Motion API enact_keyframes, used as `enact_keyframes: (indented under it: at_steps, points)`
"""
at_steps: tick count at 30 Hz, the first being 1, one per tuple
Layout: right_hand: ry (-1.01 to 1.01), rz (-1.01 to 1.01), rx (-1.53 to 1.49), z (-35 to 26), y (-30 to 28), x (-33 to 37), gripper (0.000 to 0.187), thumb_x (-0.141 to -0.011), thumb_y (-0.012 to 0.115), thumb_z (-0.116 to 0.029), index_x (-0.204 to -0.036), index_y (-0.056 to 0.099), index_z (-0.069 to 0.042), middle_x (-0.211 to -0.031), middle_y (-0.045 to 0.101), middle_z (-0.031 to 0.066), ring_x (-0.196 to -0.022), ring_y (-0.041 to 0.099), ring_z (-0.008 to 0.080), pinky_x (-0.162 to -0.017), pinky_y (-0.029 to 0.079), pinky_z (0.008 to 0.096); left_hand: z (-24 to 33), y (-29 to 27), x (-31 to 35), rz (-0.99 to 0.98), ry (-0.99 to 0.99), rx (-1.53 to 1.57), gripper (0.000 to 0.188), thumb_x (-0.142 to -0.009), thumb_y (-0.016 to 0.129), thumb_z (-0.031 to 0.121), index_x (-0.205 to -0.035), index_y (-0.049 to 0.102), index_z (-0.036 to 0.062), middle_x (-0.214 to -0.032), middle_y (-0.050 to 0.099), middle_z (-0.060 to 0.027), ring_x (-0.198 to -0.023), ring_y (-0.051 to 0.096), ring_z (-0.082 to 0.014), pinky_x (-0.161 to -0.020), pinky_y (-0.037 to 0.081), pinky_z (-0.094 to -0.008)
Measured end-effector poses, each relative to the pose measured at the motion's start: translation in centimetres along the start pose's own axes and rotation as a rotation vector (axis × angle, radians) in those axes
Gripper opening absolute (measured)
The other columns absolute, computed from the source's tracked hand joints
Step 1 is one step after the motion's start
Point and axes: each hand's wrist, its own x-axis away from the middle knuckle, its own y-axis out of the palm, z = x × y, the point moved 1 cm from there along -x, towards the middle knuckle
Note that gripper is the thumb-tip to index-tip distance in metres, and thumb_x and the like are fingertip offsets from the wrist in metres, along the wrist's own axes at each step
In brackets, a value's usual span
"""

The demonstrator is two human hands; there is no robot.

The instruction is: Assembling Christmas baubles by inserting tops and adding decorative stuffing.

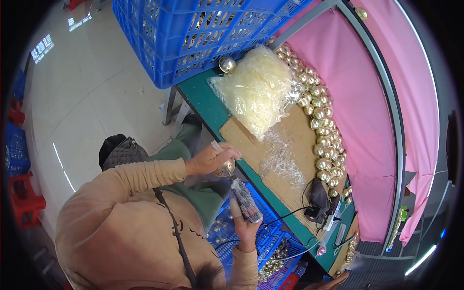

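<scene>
My left hand [211, 158] is closed around a gold, hollow-looking ball [225, 168] with small holes, just off the table's near edge. A whitish strip sticks up beside its fingers. In my right hand [245, 229] I grip a grey, cylindrical hand tool [245, 200], its narrow metal tip pointing at the ball and close to it. Whether tip and ball touch, I cannot tell. Something pale covers my right thumb. Cardboard [290, 193] with clear scraps [282, 162] lies on the green table [202, 99], beyond both hands.
A clear bag of pale yellow material [261, 82] and a row of gold balls [321, 116] lie on the table. Blue crates [169, 43] stand left; another crate [278, 256] with balls sits below. A black device [316, 200] has cords. Another person's hand [333, 282] shows lower right.
</scene>
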Motion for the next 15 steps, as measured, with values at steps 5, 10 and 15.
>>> enact_keyframes:
  at_steps: [5, 10, 15]
  points:
    - [-0.038, -0.019, 0.097, 0.9, 0.1, 0.3, 0.019, -0.077, 0.071, -0.009, -0.093, 0.065, 0.001, -0.079, 0.066, 0.0060, -0.066, 0.057, 0.0085, -0.058, 0.044, 0.0225, 0.3, 0.0, 0.3, 0.003, 0.034, -0.019, 0.026, -0.096, 0.042, 0.019, -0.105, 0.055, -0.0018, -0.102, 0.059, -0.0082, -0.088, 0.056, -0.0115, -0.077, 0.046, -0.0254]
    - [-0.013, -0.024, 0.175, 1.7, 0.2, 1.0, 0.019, -0.077, 0.071, -0.010, -0.091, 0.065, 0.001, -0.078, 0.065, 0.0070, -0.066, 0.058, 0.0098, -0.058, 0.044, 0.0239, 0.3, -0.1, 0.4, -0.006, -0.016, 0.052, 0.027, -0.096, 0.043, 0.021, -0.109, 0.052, -0.0015, -0.096, 0.061, -0.0069, -0.085, 0.056, -0.0103, -0.076, 0.046, -0.0246]
    - [-0.035, 0.019, 0.090, 0.7, 0.3, 1.6, 0.019, -0.078, 0.070, -0.008, -0.094, 0.065, 0.001, -0.083, 0.066, 0.0057, -0.072, 0.060, 0.0102, -0.066, 0.046, 0.0241, 0.4, 0.0, 0.6, 0.045, 0.055, 0.003, 0.024, -0.095, 0.043, 0.019, -0.101, 0.058, 0.0009, -0.090, 0.060, -0.0045, -0.077, 0.055, -0.0096, -0.071, 0.046, -0.0252]
